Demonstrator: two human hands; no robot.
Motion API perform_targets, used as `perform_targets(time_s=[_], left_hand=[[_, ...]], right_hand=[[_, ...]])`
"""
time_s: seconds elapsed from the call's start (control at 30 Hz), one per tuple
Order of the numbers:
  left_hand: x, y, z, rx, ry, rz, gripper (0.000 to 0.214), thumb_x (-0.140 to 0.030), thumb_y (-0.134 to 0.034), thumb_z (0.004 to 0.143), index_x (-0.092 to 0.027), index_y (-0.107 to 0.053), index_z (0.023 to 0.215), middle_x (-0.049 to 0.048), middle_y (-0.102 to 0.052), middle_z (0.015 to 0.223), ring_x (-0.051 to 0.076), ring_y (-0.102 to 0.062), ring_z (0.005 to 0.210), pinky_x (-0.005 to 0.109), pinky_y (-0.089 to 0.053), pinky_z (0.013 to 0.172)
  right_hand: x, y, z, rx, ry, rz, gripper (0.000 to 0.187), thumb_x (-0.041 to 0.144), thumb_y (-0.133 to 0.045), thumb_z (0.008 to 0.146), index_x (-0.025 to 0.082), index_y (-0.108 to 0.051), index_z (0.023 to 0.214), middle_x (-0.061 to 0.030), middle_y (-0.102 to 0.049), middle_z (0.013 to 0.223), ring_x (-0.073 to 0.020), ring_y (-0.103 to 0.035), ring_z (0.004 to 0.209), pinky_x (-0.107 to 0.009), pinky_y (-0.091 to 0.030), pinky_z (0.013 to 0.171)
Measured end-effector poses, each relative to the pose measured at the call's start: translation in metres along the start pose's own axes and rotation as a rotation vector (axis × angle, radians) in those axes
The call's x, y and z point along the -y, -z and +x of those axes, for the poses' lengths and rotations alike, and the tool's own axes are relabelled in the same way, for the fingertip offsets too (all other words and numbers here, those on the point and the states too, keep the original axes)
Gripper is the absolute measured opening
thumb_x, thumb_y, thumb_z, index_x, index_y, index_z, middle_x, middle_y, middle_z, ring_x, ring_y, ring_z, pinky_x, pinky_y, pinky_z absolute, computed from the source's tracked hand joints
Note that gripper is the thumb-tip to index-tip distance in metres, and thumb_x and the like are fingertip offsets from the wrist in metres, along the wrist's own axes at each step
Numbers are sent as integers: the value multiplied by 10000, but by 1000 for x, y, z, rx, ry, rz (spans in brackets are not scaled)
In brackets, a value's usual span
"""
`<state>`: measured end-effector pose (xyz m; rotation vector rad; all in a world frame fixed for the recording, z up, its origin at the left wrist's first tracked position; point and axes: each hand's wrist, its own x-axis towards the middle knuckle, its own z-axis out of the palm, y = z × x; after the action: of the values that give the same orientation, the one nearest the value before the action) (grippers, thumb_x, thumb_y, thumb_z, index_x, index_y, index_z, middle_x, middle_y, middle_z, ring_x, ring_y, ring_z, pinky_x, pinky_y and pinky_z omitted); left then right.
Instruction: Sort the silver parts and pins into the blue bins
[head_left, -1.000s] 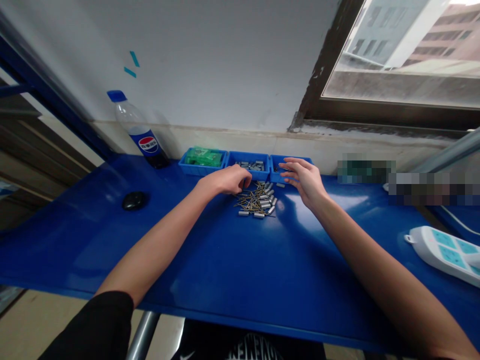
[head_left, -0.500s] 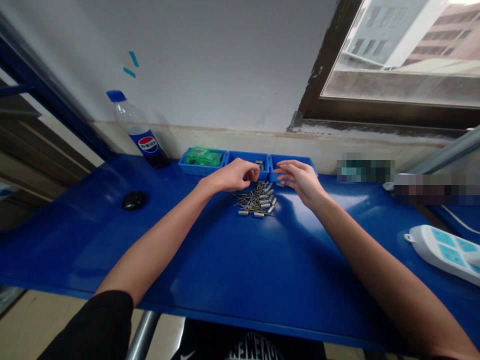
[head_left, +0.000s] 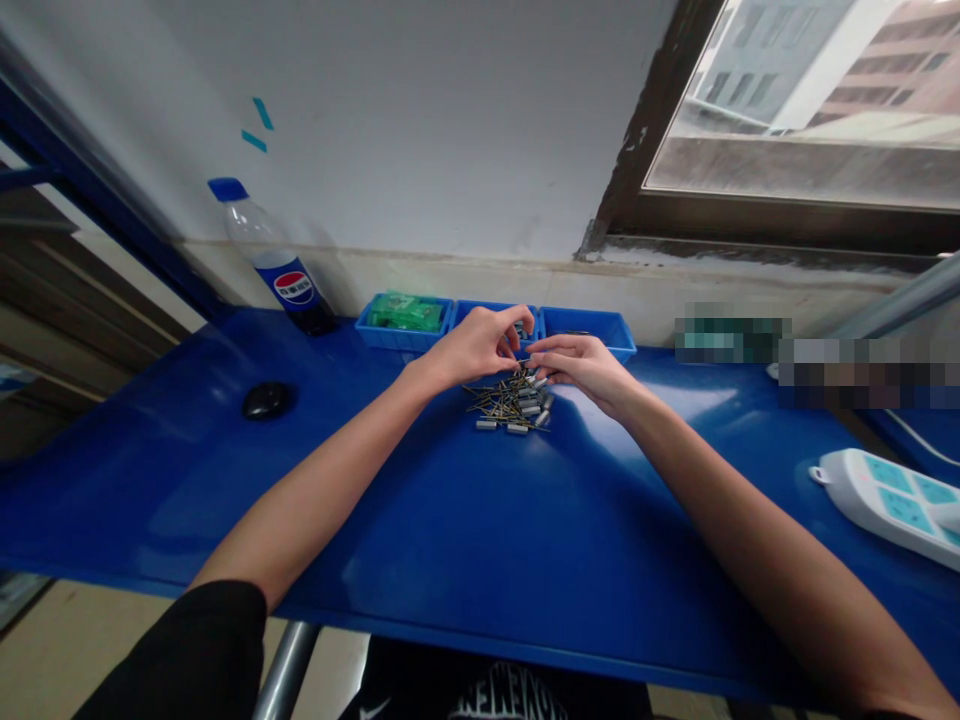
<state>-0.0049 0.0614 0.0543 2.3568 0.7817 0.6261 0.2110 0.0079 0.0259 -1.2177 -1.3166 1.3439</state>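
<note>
Over the far side of a loose pile of long thin screws (head_left: 495,405) and short silvery metal cylinders (head_left: 529,410), my two hands have come together. My left hand (head_left: 480,348) is curled, thumb and fingers bent toward each other; whatever it holds is too small to name. Opposite it, my right hand (head_left: 589,372) has its fingers pressed together, their tips close to the left thumb. A tiny sliver of metal seems to show between the fingertips, but its kind is unclear. Part of the pile is hidden beneath the hands.
Behind the hands stand three joined blue bins: the left bin (head_left: 367,332) holds green packets, the middle bin (head_left: 463,308) small metal parts, the right bin (head_left: 619,335) a few thin pieces. A cola bottle (head_left: 289,280), black mouse (head_left: 268,400) and power strip (head_left: 885,500) lie around.
My right hand has moved left and its fingers have closed, bringing its tips to my left hand. The left hand has shifted slightly right, its index finger raised a little.
</note>
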Motion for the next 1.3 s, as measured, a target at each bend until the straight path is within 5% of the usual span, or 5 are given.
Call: perform_targets(time_s=[0.27,0.47,0.67,1.0,1.3], left_hand=[[-2,8,0,40,16,112,265,-245,-753,832,-131,-695,1064,72,-758,901,154,-701,789,249,-507,718],[9,25,-7,352,85,297,206,-93,-691,781,-150,-754,969,52,-772,875,140,-680,733,229,-463,660],[10,21,-9,513,151,365,362,-23,-671,662,-163,-749,986,28,-761,853,148,-665,712,229,-427,617],[16,7,-5,418,64,335,337,-27,-598,730,-146,-746,1008,33,-746,815,132,-632,670,229,-405,595],[-2,9,-1,109,-48,123,156,-103,-639,804,-124,-776,877,62,-775,829,140,-687,734,254,-501,718]], right_hand=[[1,-1,1,-75,34,24,235,302,-881,670,173,-806,851,-65,-774,772,-146,-687,674,-283,-580,662],[6,10,5,-461,88,96,265,249,-812,714,193,-779,971,-71,-802,996,-150,-703,736,-257,-559,614],[6,12,6,-476,70,112,305,248,-779,720,234,-748,1023,-57,-798,1056,-155,-704,739,-275,-573,641],[8,7,5,-436,55,98,239,273,-781,720,218,-732,947,-68,-790,1034,-138,-677,707,-268,-542,629],[10,4,4,-343,18,86,105,203,-718,778,198,-746,878,-61,-789,859,-124,-668,649,-242,-539,592]])
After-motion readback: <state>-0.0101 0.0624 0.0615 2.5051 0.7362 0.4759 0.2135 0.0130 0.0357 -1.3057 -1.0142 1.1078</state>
